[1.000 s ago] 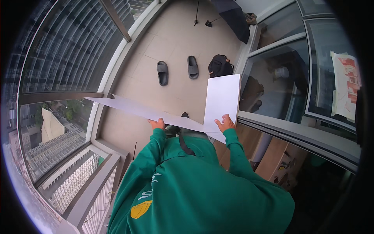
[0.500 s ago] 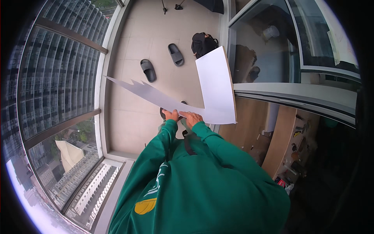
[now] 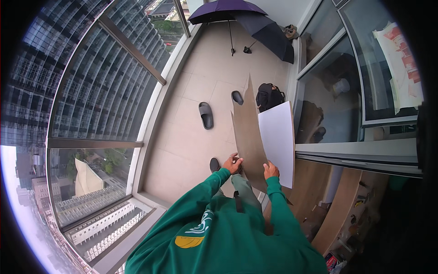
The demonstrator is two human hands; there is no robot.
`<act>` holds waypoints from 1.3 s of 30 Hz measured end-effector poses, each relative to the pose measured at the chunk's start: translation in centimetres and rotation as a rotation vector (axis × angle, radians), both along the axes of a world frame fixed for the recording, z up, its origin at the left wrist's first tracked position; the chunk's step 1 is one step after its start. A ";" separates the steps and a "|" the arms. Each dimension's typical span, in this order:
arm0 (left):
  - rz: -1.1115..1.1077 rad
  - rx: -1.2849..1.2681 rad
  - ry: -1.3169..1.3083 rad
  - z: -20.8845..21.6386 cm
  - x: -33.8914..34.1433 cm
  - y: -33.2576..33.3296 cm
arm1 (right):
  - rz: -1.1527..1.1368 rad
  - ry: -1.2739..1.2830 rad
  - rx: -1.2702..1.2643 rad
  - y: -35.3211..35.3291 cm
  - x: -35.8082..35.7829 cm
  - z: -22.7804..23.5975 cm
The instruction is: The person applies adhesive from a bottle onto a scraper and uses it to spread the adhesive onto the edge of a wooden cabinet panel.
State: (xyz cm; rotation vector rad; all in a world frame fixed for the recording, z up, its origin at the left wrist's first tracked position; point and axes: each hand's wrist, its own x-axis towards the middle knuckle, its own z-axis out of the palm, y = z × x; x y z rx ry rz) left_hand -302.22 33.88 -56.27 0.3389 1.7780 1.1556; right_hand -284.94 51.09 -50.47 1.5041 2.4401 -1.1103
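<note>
A long brown cardboard piece (image 3: 251,132) with a ragged, pointed far end stands tilted up in front of me. My left hand (image 3: 233,163) is closed on its left edge. On its near right edge, my right hand (image 3: 271,170) grips with the thumb up and the other fingers largely hidden. Just right of it is a white cardboard sheet (image 3: 279,144) with a thin brown edge. Whether the two pieces are joined at the near end is hidden by the brown one and my right hand.
A black backpack (image 3: 269,97) sits beyond the cardboard. Slippers lie on the tiles, one grey slipper (image 3: 205,115) in the open. Farther off are a purple umbrella (image 3: 228,10) and a dark umbrella (image 3: 269,34). Windows (image 3: 98,91) line the left; a glass door (image 3: 328,91) stands right.
The strip that pointed left with its white face up has swung upright and now shows brown. My hands have moved apart. The view has tilted, bringing the umbrellas in.
</note>
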 end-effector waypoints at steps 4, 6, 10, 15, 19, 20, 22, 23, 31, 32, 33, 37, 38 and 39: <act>0.015 -0.194 0.211 -5.1 -1.1 -9.5 | -0.010 0.005 0.060 0.7 0.7 -0.7; 0.017 -0.293 0.204 -5.9 -2.1 -13.8 | -0.033 0.021 0.076 1.3 2.0 -2.4; 0.068 -0.439 0.239 -8.8 -5.1 -21.3 | -0.123 0.046 0.113 2.9 4.3 -6.6; 0.521 -0.403 -0.183 -5.7 -2.6 -22.6 | -0.130 -0.006 0.079 5.9 5.4 -10.6; 0.485 -0.421 -0.218 -4.9 -1.8 -22.0 | -0.178 0.002 0.060 7.1 6.9 -13.7; 0.452 -0.407 -0.227 -4.7 -1.4 -21.8 | -0.188 -0.003 0.049 7.4 7.5 -14.7; 0.386 -0.413 -0.223 -4.1 -0.7 -21.1 | -0.193 -0.009 0.072 8.2 8.5 -16.6; 0.386 -0.430 -0.225 -4.2 -0.3 -21.1 | -0.194 -0.015 0.056 8.5 8.2 -16.5; 0.366 -0.433 -0.222 -3.9 0.6 -20.9 | -0.231 -0.057 0.143 14.6 10.0 -18.6; 0.370 -0.434 -0.234 -3.9 0.4 -20.9 | -0.232 -0.061 0.141 15.7 10.6 -19.0; 0.367 -0.438 -0.238 -3.9 0.5 -20.8 | -0.244 -0.046 0.095 16.8 11.4 -19.3; 0.381 -0.438 -0.234 -4.3 0.2 -19.9 | -0.320 -0.128 0.082 19.7 12.3 -19.4; 0.385 -0.437 -0.242 -4.5 0.4 -19.8 | -0.322 -0.133 0.081 20.3 12.2 -19.0; 0.382 -0.439 -0.246 -4.7 0.5 -19.6 | -0.329 -0.155 0.085 20.9 12.1 -18.7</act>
